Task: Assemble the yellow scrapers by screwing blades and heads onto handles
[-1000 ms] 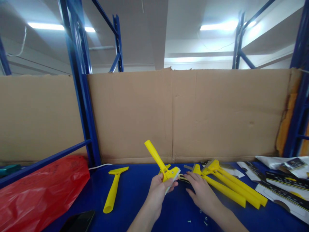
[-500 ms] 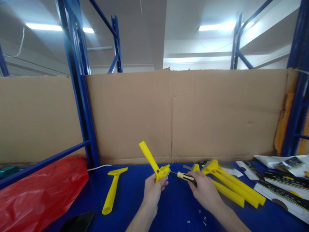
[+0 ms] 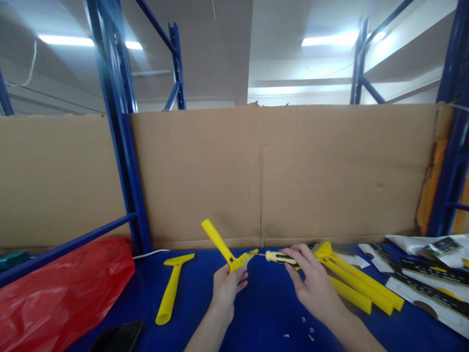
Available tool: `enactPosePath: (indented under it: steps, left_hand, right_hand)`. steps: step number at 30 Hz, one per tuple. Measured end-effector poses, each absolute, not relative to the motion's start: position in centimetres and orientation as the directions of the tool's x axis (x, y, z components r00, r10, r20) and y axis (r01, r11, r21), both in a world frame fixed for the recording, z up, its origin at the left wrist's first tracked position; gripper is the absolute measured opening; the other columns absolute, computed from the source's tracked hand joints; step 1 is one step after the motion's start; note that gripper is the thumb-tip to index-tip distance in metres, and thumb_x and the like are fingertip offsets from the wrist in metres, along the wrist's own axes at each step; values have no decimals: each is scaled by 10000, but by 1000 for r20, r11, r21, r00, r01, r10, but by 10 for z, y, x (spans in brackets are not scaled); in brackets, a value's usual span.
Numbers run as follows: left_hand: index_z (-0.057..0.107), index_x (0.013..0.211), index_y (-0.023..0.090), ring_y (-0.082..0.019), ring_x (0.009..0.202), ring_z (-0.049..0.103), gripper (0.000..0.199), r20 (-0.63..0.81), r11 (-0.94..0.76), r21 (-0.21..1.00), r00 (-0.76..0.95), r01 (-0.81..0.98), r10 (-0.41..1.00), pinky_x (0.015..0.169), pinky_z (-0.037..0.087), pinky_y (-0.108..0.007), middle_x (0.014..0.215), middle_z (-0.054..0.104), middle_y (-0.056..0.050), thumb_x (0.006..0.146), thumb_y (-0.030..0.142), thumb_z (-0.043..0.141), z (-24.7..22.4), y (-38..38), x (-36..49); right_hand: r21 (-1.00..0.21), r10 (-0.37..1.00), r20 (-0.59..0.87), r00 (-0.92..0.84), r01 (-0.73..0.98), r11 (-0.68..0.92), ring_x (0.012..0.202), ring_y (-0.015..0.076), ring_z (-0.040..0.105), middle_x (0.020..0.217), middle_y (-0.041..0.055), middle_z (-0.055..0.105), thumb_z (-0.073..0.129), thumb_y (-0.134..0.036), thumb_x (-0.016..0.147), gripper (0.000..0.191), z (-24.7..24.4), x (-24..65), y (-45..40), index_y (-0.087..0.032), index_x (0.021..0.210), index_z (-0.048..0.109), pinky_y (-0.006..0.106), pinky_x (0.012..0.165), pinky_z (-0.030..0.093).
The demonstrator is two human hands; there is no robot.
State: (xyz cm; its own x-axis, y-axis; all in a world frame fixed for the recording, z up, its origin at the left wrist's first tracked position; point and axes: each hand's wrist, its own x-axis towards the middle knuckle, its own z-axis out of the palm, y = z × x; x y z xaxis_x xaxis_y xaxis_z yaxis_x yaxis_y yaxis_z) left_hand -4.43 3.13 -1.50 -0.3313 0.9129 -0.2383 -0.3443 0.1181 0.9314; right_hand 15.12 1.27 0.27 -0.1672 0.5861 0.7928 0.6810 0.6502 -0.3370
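My left hand (image 3: 227,286) is closed round the head of a yellow plastic scraper (image 3: 219,240), whose hollow handle points up and to the left. In my right hand (image 3: 311,278) is a screwdriver (image 3: 275,256) with a cream and black handle, held nearly level. Its shaft points left and the tip meets the scraper's head; whether it sits in a screw is too small to tell. A second yellow scraper (image 3: 171,288) lies to the left of my left hand. Several more yellow scrapers (image 3: 353,278) lie beside and partly behind my right hand.
Small screws and nuts (image 3: 310,333) lie on the blue tabletop (image 3: 264,313) near my right forearm. Black-and-white packaging (image 3: 428,298) covers the right side. At left are a red plastic bag (image 3: 73,293) and a dark phone (image 3: 117,337). Cardboard (image 3: 198,171) stands behind.
My left hand has shifted slightly left and down with the scraper, which leans further left. The screwdriver has moved a little left and up, nearly level now, and my right-hand fingers have changed position on it.
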Motion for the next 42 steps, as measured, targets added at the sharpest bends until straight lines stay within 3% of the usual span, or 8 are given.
enactPosePath:
  steps: [6,23,32,39,42]
  left_hand:
    - [655,762,112,-122,577,638,133,-240,122,933,-334,-338,911,552,531,-238,722,710,-67,736,-15,627,-17,33,-44]
    - [658,760,109,-117,579,633,135,-233,126,941,-334,-313,913,578,546,-250,727,704,-71,736,-15,609,-18,33,-45]
    - [661,738,96,-102,545,609,127,-234,134,944,-326,-300,916,541,530,-229,690,686,-63,735,-17,603,-16,32,-44]
    - [656,723,102,-101,534,604,148,-227,135,950,-325,-283,918,521,527,-219,625,657,-36,733,-29,586,-14,32,-44]
    - [654,745,100,-99,539,606,145,-214,123,956,-340,-268,916,513,523,-212,644,658,-34,736,-29,589,-16,33,-44]
  right_hand:
    - [-303,588,769,-251,667,681,901,213,639,987,91,607,443,-153,866,242,2,149,10,-216,1024,615,343,787,550]
    - [-274,557,781,-283,646,712,903,202,641,987,86,607,451,-167,880,224,2,148,8,-215,1010,627,322,790,552]
    - [-175,485,788,-378,618,766,938,200,617,1014,101,595,428,-121,889,264,3,149,7,-209,1053,616,327,806,550]
    - [4,371,780,-504,597,802,950,217,621,1042,104,653,391,-8,842,401,9,143,-2,-223,1076,635,407,875,532]
    - [-15,407,794,-451,654,756,939,225,651,1033,112,671,415,-64,862,344,6,141,-2,-210,1085,633,393,836,557]
